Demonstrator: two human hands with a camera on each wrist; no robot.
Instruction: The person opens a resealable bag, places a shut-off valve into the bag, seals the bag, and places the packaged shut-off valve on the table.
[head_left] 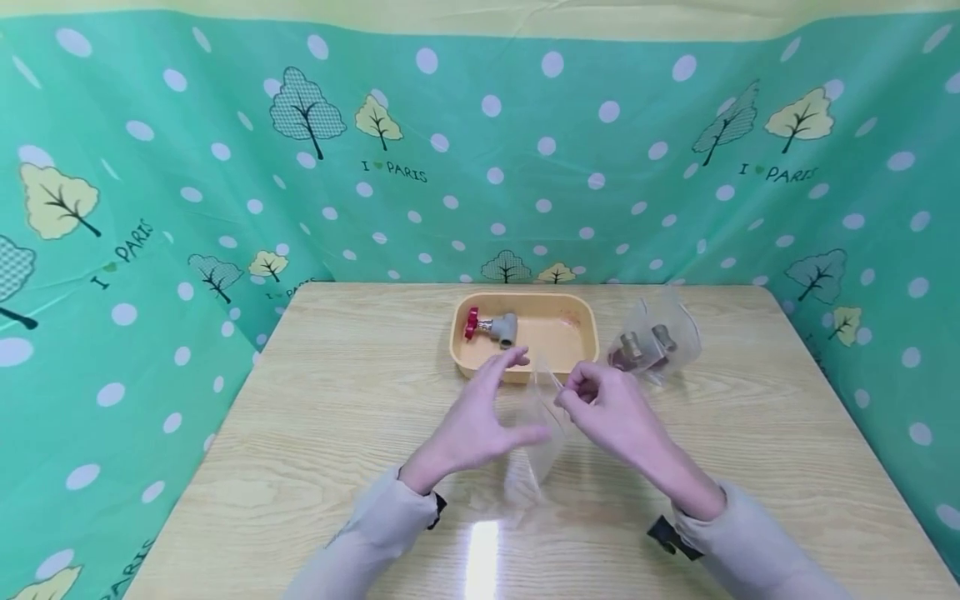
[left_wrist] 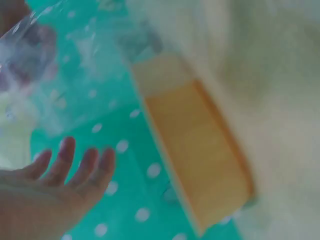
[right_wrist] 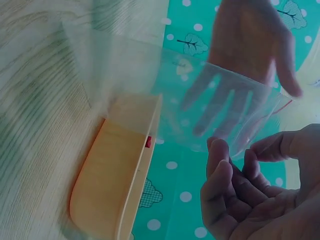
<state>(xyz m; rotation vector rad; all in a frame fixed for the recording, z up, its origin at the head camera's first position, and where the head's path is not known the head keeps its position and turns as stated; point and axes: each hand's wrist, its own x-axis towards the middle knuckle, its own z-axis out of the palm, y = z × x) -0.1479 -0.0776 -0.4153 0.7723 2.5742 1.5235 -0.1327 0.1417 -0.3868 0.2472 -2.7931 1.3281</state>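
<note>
Clear plastic, the bag (head_left: 546,458) is hanging between both hands, before the tray (head_left: 551,333), its length running down from the right hand (head_left: 611,410), which is pinching its rim, the left hand (head_left: 477,422) hovering unclenched, empty alongside.

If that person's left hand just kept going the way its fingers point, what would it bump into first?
Most likely the clear bag, which is just ahead of the left hand. The orange tray lies beyond, though the hand might pass above it; depth is hard to judge.
</note>
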